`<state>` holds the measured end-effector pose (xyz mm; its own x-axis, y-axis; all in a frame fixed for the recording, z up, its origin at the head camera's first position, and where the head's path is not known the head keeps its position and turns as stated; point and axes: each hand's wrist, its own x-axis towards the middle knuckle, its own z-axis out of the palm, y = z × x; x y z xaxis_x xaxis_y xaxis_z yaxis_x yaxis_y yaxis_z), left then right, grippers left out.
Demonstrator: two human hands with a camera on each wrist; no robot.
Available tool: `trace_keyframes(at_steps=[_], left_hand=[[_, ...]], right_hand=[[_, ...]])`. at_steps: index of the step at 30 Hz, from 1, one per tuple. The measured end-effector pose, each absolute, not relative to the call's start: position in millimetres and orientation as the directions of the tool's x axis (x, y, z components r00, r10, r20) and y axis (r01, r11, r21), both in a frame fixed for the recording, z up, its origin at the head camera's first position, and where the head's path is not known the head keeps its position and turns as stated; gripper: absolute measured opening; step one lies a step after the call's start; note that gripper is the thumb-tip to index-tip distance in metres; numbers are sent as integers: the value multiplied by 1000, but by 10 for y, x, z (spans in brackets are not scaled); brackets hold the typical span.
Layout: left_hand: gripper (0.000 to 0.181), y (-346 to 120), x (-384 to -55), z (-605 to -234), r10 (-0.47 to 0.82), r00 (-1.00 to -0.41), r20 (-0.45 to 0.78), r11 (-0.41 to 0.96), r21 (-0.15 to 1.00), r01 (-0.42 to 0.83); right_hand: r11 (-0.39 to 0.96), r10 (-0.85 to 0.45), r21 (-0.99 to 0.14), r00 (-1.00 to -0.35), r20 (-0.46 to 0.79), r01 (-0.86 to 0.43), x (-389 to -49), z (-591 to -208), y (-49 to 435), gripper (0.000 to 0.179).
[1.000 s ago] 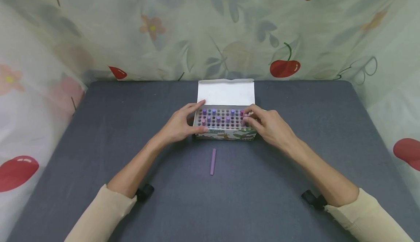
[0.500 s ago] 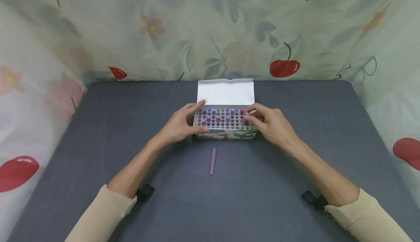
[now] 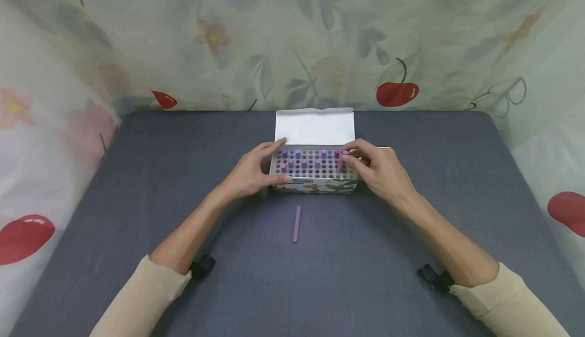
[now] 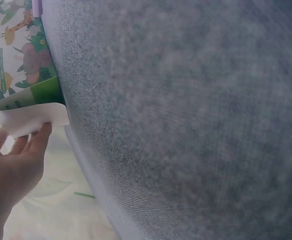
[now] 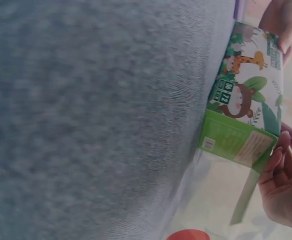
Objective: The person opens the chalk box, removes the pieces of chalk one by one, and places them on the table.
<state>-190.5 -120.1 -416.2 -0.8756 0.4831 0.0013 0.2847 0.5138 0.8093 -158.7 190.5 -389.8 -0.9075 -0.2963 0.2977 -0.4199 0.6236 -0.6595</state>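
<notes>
A white box printed with animals (image 3: 315,188) stands on the table, its lid raised at the back. Several purple and pink sticks (image 3: 304,163) poke up from the grid of holes inside. At the box's left end my left hand (image 3: 250,171) holds it, thumb at the front edge and fingers by the lid. My right hand (image 3: 379,169) pinches a slim mauve stick (image 3: 340,164) by its upper end, over the right part of the grid. That stick leans slightly, its lower end at the holes. In the right wrist view, the curled right fingers (image 5: 285,172) overlap the box's green end flap (image 5: 231,137).
A single purple stick (image 3: 297,224) lies on the dark grey tabletop (image 3: 365,276) in front of the box. Floral curtains (image 3: 256,37) hang behind the table and along both sides.
My right hand has risen slightly and shifted a little right, and more of the mauve stick shows above the holes. The left hand keeps its place on the box.
</notes>
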Motion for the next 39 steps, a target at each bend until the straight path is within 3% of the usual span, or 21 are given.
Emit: trace_keyframes(at_steps=[12,22,39], left_hand=[[89,-1210,-1910,-4137,491,-871,15,503,811,298],[89,-1201,-1880,-4146,485,-875,5,531,793,299],[89,-1207,-1874,-4123,477,-879,17,535,787,306]], right_hand=[[526,-204,-723,-891,405,-448,-1567,-3815,1871,21],[347,-205,-874,-937,283,-340,-1458,-3791,1831,26],[215,-288,-933,-932,222,-289,-1275,-3795,1641,23]])
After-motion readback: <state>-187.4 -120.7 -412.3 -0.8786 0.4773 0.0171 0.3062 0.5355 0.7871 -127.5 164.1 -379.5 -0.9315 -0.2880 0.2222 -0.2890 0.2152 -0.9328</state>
